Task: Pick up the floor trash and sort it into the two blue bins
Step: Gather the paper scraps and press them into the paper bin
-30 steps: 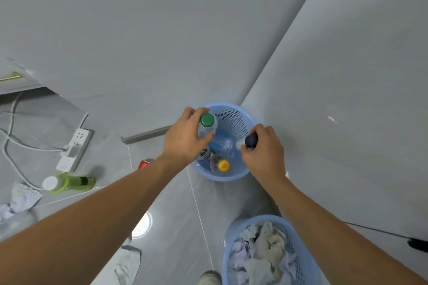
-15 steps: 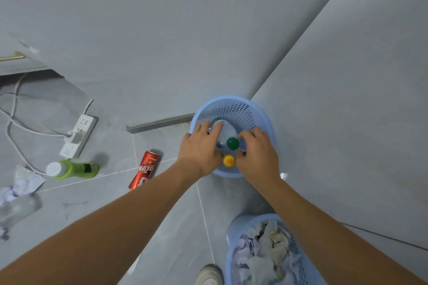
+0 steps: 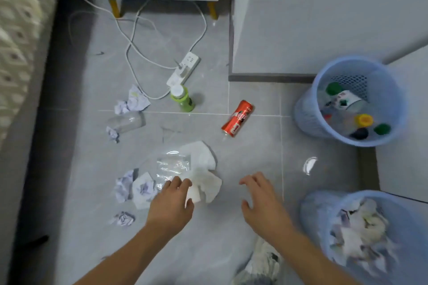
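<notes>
Left hand (image 3: 171, 203) reaches, fingers loose, touching the white tissue (image 3: 203, 176) on the floor; right hand (image 3: 261, 199) hovers empty, spread. Tissue looks soft and featherlight: pinch a bunched fold, not the slippery plastic wrap (image 3: 172, 166) beside it.

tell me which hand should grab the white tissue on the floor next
Left. The left hand already has its fingertips at the edge of the white tissue, while the right hand hovers open over bare floor beside it, touching nothing.
</notes>
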